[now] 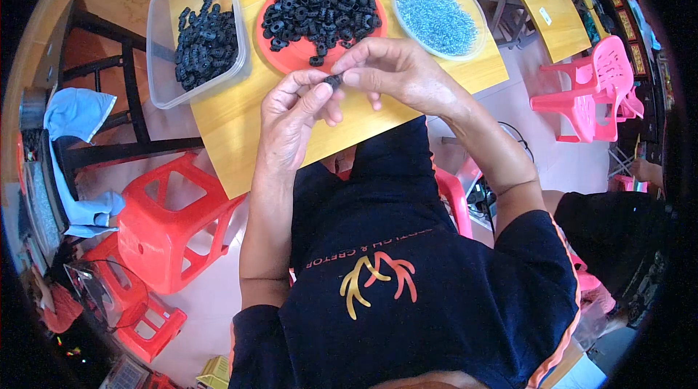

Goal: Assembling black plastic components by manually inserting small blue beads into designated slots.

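Note:
Between the fingertips of both hands sits a small black plastic part, held over the table just in front of the red plate. My left hand pinches it with thumb and forefinger. From the other side, my right hand closes thumb and fingers at the same part. Fingers cover much of it, so its exact shape is hidden. Loose black plastic parts lie heaped on the round red plate. A clear plastic box at the left holds more black parts, seemingly stacked or joined.
A round clear tub of tiny blue coil-like pieces stands right of the plate on the yellow wooden table. Red stools stand at the left, a pink chair at the right. Another person's dark-clothed leg is at the right.

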The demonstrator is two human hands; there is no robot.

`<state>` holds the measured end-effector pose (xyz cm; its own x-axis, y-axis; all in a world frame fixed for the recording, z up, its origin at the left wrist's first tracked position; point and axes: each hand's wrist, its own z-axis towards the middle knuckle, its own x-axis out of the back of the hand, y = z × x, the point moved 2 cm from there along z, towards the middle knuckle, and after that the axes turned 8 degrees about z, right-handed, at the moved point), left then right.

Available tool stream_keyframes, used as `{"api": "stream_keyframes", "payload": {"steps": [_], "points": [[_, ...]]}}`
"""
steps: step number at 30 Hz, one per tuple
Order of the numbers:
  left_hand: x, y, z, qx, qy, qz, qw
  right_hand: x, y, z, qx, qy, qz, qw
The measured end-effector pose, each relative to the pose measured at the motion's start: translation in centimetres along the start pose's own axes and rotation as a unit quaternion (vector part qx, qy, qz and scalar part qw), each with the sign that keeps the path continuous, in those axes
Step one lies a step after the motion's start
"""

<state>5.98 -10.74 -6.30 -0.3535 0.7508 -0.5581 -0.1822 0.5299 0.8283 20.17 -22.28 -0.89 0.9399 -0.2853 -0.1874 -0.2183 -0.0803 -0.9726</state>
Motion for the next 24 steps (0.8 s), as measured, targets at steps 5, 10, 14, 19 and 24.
{"api": "stream_keyframes", "payload": {"steps": [5, 10, 14, 19, 24], "points": [[-0.1, 0.1, -0.1, 0.001, -0.007, 0.006, 1.0, -0.3, -0.6, -0.3, -0.005, 0.009, -0.019, 1.0], [-0.4, 0.2, -0.2, -0.029, 0.008, 0.071, 0.997, -0.8, -0.5, -0.3, 0.003, 0.047, -0.019, 0.999], [-0.6, 0.4, -0.3, -0.033, 0.011, 0.081, 0.996, -0.6, -1.2, -0.4, -0.024, 0.049, -0.042, 0.998], [-1.0, 0.6, -0.4, -0.063, 0.029, 0.152, 0.986, -1.0, -2.0, -0.9, -0.031, 0.047, -0.143, 0.988], [-1.3, 0.5, -0.3, -0.074, 0.054, 0.181, 0.979, -1.0, -1.7, -0.7, -0.004, 0.044, -0.192, 0.98]]}}
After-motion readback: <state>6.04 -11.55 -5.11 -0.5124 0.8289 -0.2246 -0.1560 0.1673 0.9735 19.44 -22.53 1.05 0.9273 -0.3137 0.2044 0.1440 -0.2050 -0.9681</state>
